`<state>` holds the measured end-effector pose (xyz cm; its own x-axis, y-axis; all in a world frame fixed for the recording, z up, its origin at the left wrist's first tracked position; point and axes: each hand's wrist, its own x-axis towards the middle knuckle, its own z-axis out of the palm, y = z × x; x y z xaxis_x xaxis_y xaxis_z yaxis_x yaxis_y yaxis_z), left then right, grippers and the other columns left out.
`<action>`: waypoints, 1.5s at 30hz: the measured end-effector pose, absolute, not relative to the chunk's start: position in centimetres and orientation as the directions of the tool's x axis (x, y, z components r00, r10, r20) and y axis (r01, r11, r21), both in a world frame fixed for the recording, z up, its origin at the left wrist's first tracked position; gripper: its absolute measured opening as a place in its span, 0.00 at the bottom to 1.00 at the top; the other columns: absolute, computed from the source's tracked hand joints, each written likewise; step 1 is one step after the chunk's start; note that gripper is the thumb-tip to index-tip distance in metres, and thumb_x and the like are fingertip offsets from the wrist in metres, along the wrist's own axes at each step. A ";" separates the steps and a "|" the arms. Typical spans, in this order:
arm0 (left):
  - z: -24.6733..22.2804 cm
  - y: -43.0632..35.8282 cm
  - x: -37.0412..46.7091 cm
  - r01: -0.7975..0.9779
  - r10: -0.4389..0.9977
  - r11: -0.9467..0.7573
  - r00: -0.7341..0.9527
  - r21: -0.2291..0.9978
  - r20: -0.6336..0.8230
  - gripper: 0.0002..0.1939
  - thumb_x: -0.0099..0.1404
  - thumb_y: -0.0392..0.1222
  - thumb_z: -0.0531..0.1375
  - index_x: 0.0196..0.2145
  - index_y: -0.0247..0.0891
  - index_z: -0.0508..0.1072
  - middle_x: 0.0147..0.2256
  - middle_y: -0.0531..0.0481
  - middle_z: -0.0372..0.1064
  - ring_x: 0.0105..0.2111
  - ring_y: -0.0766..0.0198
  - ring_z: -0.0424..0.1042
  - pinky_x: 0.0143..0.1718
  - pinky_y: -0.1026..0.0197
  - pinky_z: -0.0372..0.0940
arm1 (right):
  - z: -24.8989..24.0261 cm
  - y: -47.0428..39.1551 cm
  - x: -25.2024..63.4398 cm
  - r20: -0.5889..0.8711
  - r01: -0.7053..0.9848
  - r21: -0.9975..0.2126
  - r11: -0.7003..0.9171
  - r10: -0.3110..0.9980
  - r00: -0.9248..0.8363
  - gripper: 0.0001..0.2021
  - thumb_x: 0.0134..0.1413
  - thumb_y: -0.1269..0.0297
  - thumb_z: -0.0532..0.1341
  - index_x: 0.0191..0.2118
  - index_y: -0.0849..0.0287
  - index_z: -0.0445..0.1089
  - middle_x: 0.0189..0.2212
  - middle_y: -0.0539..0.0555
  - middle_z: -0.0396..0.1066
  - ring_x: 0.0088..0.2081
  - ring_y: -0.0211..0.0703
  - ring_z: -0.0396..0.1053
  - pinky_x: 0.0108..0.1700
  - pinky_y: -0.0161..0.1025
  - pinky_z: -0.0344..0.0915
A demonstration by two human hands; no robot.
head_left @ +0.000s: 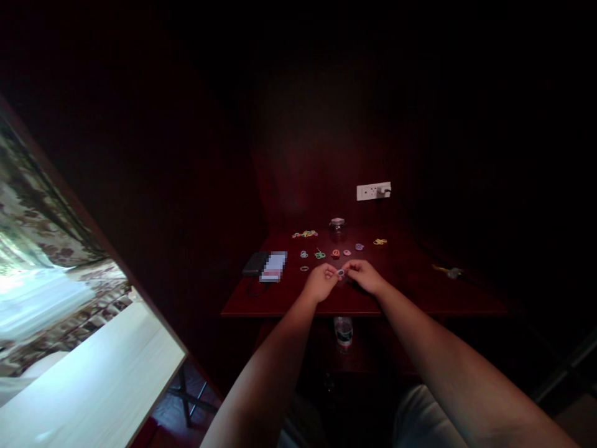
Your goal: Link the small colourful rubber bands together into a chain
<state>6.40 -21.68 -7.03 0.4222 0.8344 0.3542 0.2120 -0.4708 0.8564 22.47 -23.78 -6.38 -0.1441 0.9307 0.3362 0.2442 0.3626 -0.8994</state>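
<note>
A small pale blue ring is held over the front half of the surface, about midway between its left and right edges. It is pinched by the fingertips of both the left hand and the right hand. It looks very light, soft and bendy, so it could be stretched or dropped easily; its thin rim is best held with fingertips.

Six small bunches can be counted: one blue, one green, one orange, one pink, one purple and one yellow. How many rings are in each cannot be told. One mixed pile and one jar are seen by the back edge, one lone ring in front of the blue bunch, and one phone near the left edge.
</note>
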 end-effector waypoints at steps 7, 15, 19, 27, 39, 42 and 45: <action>-7.1 -21.6 6.5 0.206 0.842 -0.465 0.406 0.861 0.357 0.03 0.54 0.34 0.56 0.29 0.32 0.67 0.28 0.46 0.71 0.26 0.70 0.68 0.28 0.68 0.60 | -6.7 -23.7 22.5 0.362 0.295 -0.876 0.382 0.924 -0.121 0.06 0.42 0.64 0.57 0.24 0.63 0.65 0.17 0.49 0.65 0.19 0.33 0.58 0.23 0.31 0.54; -7.2 -21.5 6.5 0.147 0.835 -0.432 0.439 0.890 0.333 0.05 0.56 0.38 0.56 0.29 0.32 0.67 0.27 0.46 0.72 0.25 0.70 0.68 0.27 0.68 0.61 | -6.5 -24.0 22.4 0.376 0.290 -0.871 0.396 0.918 -0.124 0.08 0.41 0.62 0.60 0.24 0.63 0.64 0.16 0.48 0.63 0.19 0.31 0.56 0.22 0.30 0.51; -7.3 -21.5 6.5 0.147 0.832 -0.443 0.436 0.884 0.343 0.07 0.57 0.40 0.56 0.29 0.32 0.67 0.27 0.45 0.72 0.24 0.70 0.68 0.27 0.67 0.62 | -6.4 -24.0 22.4 0.367 0.268 -0.883 0.386 0.923 -0.119 0.11 0.39 0.60 0.61 0.24 0.63 0.63 0.16 0.47 0.62 0.19 0.31 0.55 0.22 0.30 0.51; -7.3 -21.4 6.4 0.177 0.832 -0.460 0.429 0.870 0.352 0.09 0.57 0.43 0.56 0.29 0.32 0.67 0.28 0.45 0.72 0.25 0.69 0.69 0.27 0.67 0.62 | -6.4 -24.0 22.3 0.359 0.253 -0.891 0.376 0.927 -0.112 0.12 0.39 0.57 0.62 0.24 0.62 0.64 0.17 0.49 0.66 0.19 0.32 0.58 0.22 0.31 0.52; -7.1 -21.7 6.4 0.175 0.834 -0.451 0.433 0.875 0.343 0.08 0.55 0.40 0.58 0.29 0.31 0.68 0.28 0.44 0.72 0.26 0.68 0.70 0.29 0.66 0.63 | -6.0 -24.4 22.2 0.373 0.246 -0.884 0.398 0.917 -0.143 0.11 0.42 0.59 0.61 0.25 0.64 0.67 0.20 0.52 0.69 0.20 0.33 0.61 0.23 0.31 0.57; -7.1 -21.6 6.4 0.198 0.843 -0.464 0.399 0.863 0.362 0.08 0.54 0.40 0.58 0.29 0.32 0.68 0.26 0.47 0.70 0.26 0.68 0.69 0.28 0.67 0.62 | -6.1 -24.3 22.3 0.373 0.251 -0.886 0.390 0.921 -0.115 0.10 0.41 0.60 0.61 0.24 0.63 0.67 0.17 0.49 0.66 0.19 0.32 0.59 0.22 0.30 0.55; -7.2 -21.4 6.4 0.222 0.845 -0.485 0.369 0.846 0.388 0.08 0.54 0.41 0.58 0.29 0.32 0.69 0.24 0.49 0.68 0.24 0.70 0.67 0.27 0.68 0.61 | -6.3 -24.1 22.4 0.373 0.265 -0.883 0.388 0.922 -0.107 0.10 0.41 0.60 0.61 0.24 0.63 0.67 0.15 0.48 0.63 0.18 0.32 0.58 0.21 0.30 0.53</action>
